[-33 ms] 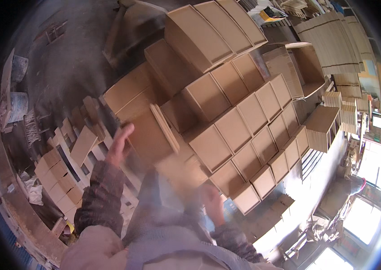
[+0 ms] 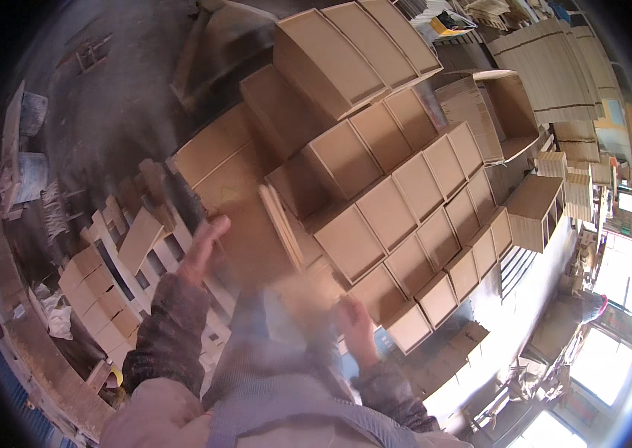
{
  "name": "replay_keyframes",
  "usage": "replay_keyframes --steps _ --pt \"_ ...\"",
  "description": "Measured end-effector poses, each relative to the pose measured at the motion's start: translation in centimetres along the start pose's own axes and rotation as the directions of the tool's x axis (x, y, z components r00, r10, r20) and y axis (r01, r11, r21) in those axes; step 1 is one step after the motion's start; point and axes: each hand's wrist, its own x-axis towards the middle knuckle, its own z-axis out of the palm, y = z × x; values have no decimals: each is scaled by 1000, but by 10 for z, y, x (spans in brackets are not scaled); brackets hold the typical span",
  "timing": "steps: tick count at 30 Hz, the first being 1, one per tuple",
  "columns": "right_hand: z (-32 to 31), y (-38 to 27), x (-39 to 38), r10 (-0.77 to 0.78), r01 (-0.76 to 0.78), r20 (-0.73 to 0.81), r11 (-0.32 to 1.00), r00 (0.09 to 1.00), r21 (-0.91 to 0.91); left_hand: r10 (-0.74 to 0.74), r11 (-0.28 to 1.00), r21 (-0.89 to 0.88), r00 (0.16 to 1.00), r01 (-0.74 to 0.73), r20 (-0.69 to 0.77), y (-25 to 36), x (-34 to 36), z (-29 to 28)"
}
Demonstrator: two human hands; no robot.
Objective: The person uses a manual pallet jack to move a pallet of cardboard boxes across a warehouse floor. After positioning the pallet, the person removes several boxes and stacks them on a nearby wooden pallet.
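A flat brown board point(image 2: 247, 239) lies between my hands, with pale wooden strips point(image 2: 280, 224) along its right side. My left hand point(image 2: 200, 254) is at the board's left edge, its fingers close together against it. To the right and nearer my body, my right hand point(image 2: 359, 328) is curled, its fingers turned inward. A blurred tan shape point(image 2: 302, 299) is beside those fingers, and what they hold is not clear. Rows of stacked brown open-fronted boxes point(image 2: 387, 213) rise just beyond my right hand.
An open carton point(image 2: 510, 112) stands behind the boxes, near tall stacks of panels point(image 2: 547, 67). Slatted pale wood and cut boards point(image 2: 125, 254) lie at left. Cardboard point(image 2: 446, 362) is on the floor at right. Buckets point(image 2: 30, 175) stand at far left.
The strips have shifted slightly right and toward me, and my left hand has moved the same way. My right hand is slightly higher. The stacked boxes stay put.
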Motion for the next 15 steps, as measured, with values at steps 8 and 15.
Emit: replay_keyframes --steps 8,15 --pt "-20 -6 -9 -102 70 106 961 989 266 -215 935 -292 977 203 -9 -31 -112 191" --pt "-109 38 11 -152 -1 232 834 961 552 -21 988 -155 954 -27 -299 -68 -141 305"
